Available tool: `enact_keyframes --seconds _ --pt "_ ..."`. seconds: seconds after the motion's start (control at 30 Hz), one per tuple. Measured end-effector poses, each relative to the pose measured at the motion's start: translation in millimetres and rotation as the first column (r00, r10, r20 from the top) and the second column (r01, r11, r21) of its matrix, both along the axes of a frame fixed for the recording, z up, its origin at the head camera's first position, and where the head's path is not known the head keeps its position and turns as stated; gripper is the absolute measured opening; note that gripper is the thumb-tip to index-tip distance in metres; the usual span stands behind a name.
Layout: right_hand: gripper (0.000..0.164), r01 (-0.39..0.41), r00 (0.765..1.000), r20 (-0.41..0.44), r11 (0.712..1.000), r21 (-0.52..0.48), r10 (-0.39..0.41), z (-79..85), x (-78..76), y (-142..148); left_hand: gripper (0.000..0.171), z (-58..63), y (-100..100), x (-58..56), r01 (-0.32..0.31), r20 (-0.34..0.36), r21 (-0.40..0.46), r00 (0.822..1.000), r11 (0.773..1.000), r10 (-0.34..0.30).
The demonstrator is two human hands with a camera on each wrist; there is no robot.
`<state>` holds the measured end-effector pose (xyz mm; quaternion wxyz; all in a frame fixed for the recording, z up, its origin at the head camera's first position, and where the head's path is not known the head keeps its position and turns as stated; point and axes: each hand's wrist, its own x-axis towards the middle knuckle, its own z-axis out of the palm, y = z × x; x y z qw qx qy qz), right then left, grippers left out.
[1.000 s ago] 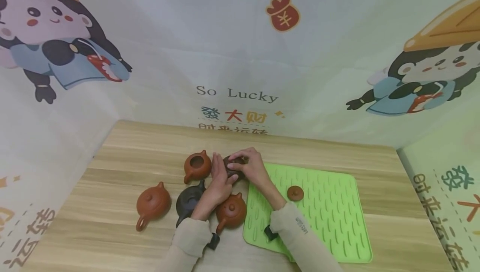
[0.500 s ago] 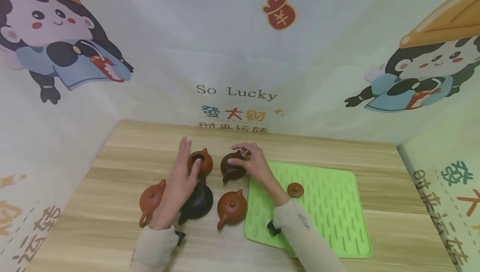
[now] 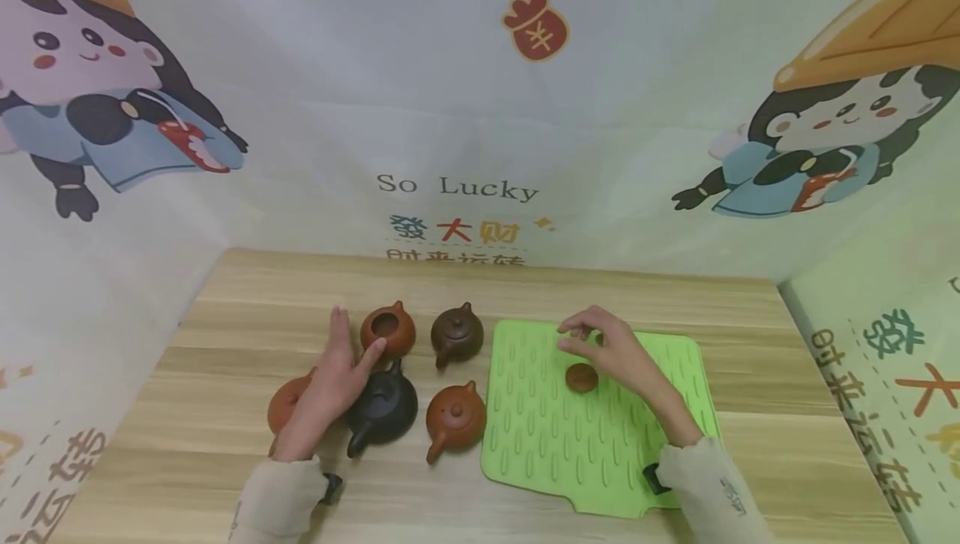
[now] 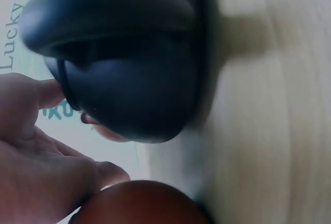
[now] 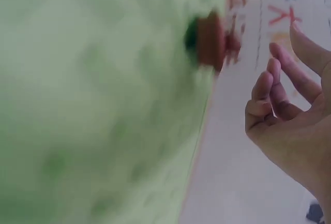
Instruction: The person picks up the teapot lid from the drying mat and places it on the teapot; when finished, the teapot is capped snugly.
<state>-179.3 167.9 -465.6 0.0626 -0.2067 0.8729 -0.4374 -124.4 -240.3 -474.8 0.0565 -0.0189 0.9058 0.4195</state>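
Note:
My left hand (image 3: 336, 381), fingers straight, reaches over the left teapots. Its thumb lies at the near side of a lidless reddish-brown teapot (image 3: 397, 334); whether it touches cannot be told. Below that hand stands a black teapot (image 3: 386, 406), large in the left wrist view. A lidded reddish-brown teapot (image 3: 283, 404) is partly hidden behind the forearm. Over the green mat (image 3: 532, 427) hovers my right hand (image 3: 611, 348), fingers loosely bent and holding nothing. Just below its fingers a small reddish-brown teapot lid (image 3: 581, 377) lies on the mat, knob up in the right wrist view (image 5: 211, 40).
Between the black teapot and the mat stand a dark brown lidded teapot (image 3: 457, 336) at the back and another reddish-brown lidded one (image 3: 456, 417) nearer. All rest on a wooden table (image 3: 300, 281). A printed cloth (image 3: 337, 127) hangs behind and along the sides.
My left hand left the dark brown teapot and moved left to the lidless one. The right hand let go of the dark brown teapot and moved right, over the mat beside the lid.

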Motion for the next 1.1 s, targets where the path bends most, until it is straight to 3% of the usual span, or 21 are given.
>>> enact_keyframes --seconds 0.17,0.47,0.77,1.0,1.1 --pt "0.022 -0.019 1.0 0.013 1.0 0.007 0.019 -5.6 12.3 33 0.094 -4.1 3 -5.0 0.02 0.039 0.025 0.999 0.999 -0.021" --pt "0.038 -0.077 0.994 0.069 0.996 -0.041 0.079 -22.8 26.1 44 0.105 -15.7 4 -14.3 -0.009 0.085 0.048 0.996 0.999 0.005" --pt "0.03 -0.024 0.993 0.116 0.996 -0.087 0.034 -33.8 28.7 47 0.125 -25.3 4 -11.5 0.008 0.012 0.153 1.0 0.988 -0.01" --pt "0.027 -0.025 0.993 0.109 0.996 -0.089 0.034 -35.3 27.6 47 0.106 -23.0 4 -13.6 0.03 0.009 0.173 0.999 0.984 -0.032" --pt "0.026 -0.021 0.994 0.11 0.996 -0.084 0.03 -35.2 27.4 46 0.113 -31.4 1 -16.3 0.044 -0.045 0.204 0.998 0.978 -0.035"
